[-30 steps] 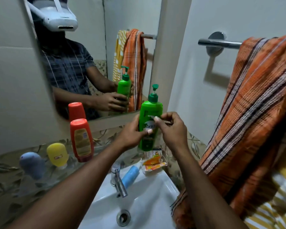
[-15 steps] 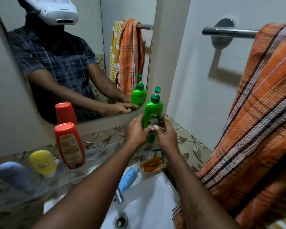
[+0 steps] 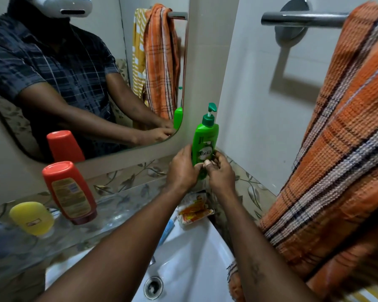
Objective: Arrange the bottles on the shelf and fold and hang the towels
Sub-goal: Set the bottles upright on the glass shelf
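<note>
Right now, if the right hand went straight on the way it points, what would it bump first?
The green Vatika pump bottle: the right hand grips its lower part. Behind the bottle comes the wall corner, though depth there is hard to judge.

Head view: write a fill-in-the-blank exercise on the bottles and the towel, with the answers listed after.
1. The left hand and right hand both grip the pump bottle, whose colour is ____.
2. The red bottle stands upside down, resting on its ____.
3. The yellow bottle stands to the ____ of the red bottle.
4. The towel hanging over the metal bar is mostly ____ in colour.

Missing words: green; cap; left; orange.
</note>
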`<state>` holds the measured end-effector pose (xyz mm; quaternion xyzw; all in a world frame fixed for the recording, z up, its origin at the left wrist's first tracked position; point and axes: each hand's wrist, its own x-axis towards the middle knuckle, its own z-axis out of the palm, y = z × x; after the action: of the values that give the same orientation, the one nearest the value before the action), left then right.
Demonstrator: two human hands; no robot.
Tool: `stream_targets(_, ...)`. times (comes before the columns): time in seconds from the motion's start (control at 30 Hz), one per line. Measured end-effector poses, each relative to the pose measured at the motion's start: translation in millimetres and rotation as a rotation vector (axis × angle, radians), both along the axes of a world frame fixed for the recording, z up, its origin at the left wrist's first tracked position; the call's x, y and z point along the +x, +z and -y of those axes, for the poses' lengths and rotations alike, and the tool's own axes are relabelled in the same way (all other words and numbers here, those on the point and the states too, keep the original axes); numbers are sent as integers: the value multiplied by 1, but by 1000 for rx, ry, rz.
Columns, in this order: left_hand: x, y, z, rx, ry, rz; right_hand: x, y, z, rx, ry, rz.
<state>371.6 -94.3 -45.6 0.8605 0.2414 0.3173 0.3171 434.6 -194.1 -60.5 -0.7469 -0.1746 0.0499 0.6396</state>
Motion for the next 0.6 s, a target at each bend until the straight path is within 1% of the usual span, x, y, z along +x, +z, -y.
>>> stream_targets(0.1, -3, -4, -2, -40, -12, -30, -2, -3, 4, 1, 38, -24)
stream_targets(0.23, -7, -8, -2, -58, 5, -69, -4, -5, 9, -80, 82, -22)
stream_targets(0.3, -9, -10, 0, -75, 10, -74, -8, -6, 12, -101, 62, -14)
stream_targets(0.37, -13, -12, 3, -85, 32, -77, -15, -7, 17, -133, -1, 1)
stream_targets(0.43, -21, -15, 5, -71, 64, -53, -29, -8, 23, -131, -101, 69)
stream_targets(0.5, -32, -20, 8, -55, 100, 16, -45, -11, 29, -105, -182, 181)
stream_targets(0.6, -54, -27, 13, -49, 61, 141, -70, -23, 36, -90, -132, 252)
